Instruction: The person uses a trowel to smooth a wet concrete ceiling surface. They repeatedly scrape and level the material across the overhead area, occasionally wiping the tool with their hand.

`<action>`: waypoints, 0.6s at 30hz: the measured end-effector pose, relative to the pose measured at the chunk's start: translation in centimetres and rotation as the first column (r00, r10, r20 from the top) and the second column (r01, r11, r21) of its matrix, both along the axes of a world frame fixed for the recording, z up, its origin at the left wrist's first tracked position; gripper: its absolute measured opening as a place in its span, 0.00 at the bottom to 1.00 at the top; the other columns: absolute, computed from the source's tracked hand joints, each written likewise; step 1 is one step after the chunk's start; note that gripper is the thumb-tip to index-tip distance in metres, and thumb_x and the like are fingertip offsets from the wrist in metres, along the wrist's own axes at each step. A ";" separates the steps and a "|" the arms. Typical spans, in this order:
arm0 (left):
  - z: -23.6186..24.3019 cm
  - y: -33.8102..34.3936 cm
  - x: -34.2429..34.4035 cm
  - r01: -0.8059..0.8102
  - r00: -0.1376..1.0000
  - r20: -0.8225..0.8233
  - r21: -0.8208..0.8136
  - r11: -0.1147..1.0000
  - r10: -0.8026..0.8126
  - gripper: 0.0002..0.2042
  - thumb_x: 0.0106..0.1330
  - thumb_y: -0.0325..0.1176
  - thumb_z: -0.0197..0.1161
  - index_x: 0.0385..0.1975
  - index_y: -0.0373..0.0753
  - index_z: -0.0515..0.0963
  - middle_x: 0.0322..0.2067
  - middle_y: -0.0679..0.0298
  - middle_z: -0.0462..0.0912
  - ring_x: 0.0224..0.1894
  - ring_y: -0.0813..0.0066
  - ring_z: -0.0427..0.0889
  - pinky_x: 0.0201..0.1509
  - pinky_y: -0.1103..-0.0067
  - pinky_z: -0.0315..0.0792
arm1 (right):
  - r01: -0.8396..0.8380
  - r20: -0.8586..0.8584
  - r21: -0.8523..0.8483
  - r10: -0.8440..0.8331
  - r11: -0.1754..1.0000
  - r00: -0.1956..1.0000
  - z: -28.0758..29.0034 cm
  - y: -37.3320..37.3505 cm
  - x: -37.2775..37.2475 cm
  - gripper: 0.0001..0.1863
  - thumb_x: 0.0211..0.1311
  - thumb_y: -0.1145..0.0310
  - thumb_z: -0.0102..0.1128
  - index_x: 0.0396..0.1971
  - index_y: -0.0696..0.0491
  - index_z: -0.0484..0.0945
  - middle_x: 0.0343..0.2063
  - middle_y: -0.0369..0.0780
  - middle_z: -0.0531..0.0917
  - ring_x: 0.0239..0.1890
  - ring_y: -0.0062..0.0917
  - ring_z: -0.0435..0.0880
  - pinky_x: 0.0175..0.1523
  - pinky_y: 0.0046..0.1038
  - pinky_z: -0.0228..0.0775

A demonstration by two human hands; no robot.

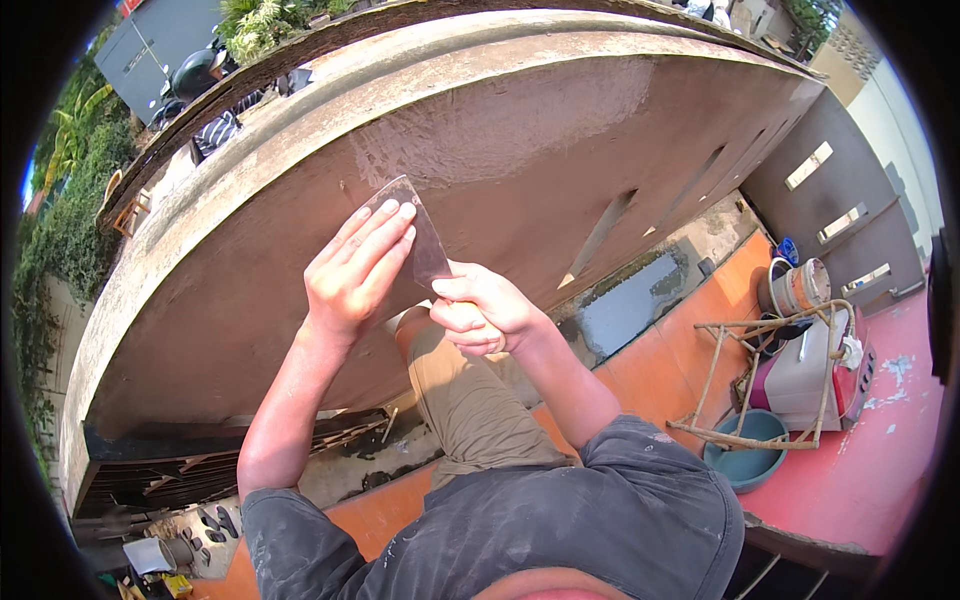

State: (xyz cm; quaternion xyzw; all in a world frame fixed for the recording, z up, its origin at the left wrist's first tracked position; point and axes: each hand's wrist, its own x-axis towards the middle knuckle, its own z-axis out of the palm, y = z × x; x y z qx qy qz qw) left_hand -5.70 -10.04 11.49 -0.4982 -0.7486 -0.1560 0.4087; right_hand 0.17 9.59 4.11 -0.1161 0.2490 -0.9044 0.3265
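Observation:
My right hand (488, 305) is closed around the handle of a putty knife (428, 243), a wide flat metal scraper that points up and away from me. Across its blade lie the outstretched fingers of my left hand (348, 275); the left thumb is hidden. Behind the blade stands a grey-brown plastered wall (250, 320). A lighter, uneven patch (510, 125) shows on the upper part of this wall, beyond the knife. Whether the blade touches the wall, I cannot tell.
Orange floor tiles (650, 365) run beside the wall, next to a shallow water-filled basin (635, 305). At right are a wooden frame (708, 385), a teal tub (745, 470), a washing machine (790, 380) and a bucket (803, 285). A parked motorbike (195, 75) is beyond the wall.

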 end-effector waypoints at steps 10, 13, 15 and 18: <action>0.5 -0.1 0.3 0.002 1.000 0.026 -0.024 1.000 -0.001 0.09 0.54 0.21 0.68 0.35 0.35 0.86 0.45 0.59 0.90 0.53 0.63 0.88 0.60 0.67 0.82 | -0.008 0.014 -0.091 0.009 0.996 1.000 -1.3 -0.7 0.4 0.11 0.81 0.66 0.42 0.57 0.47 0.68 0.14 0.31 0.66 0.06 0.11 0.59 0.08 0.17 0.49; -0.8 -0.5 0.2 -0.021 1.000 0.018 0.010 1.000 0.021 0.09 0.53 0.21 0.68 0.35 0.35 0.86 0.44 0.60 0.90 0.53 0.63 0.88 0.60 0.67 0.82 | 0.004 0.033 -0.112 0.000 0.994 0.999 -1.8 -1.8 0.4 0.13 0.81 0.66 0.43 0.59 0.47 0.68 0.14 0.31 0.66 0.06 0.11 0.59 0.08 0.16 0.49; -0.5 -0.6 0.6 -0.038 0.999 0.033 -0.014 0.999 0.038 0.09 0.53 0.21 0.68 0.34 0.35 0.86 0.44 0.60 0.90 0.53 0.63 0.88 0.60 0.67 0.82 | -0.024 0.002 -0.063 0.024 0.998 1.000 -1.6 -1.1 0.3 0.14 0.81 0.66 0.43 0.61 0.47 0.68 0.14 0.31 0.66 0.06 0.11 0.59 0.08 0.16 0.50; 0.6 -0.5 -0.1 -0.046 0.999 -0.019 0.058 0.997 0.047 0.09 0.52 0.20 0.68 0.34 0.36 0.86 0.44 0.60 0.90 0.52 0.64 0.89 0.60 0.67 0.82 | 0.022 -0.013 0.031 -0.021 0.999 1.000 1.0 -1.4 0.1 0.14 0.81 0.66 0.45 0.61 0.47 0.69 0.13 0.31 0.65 0.07 0.10 0.58 0.09 0.16 0.47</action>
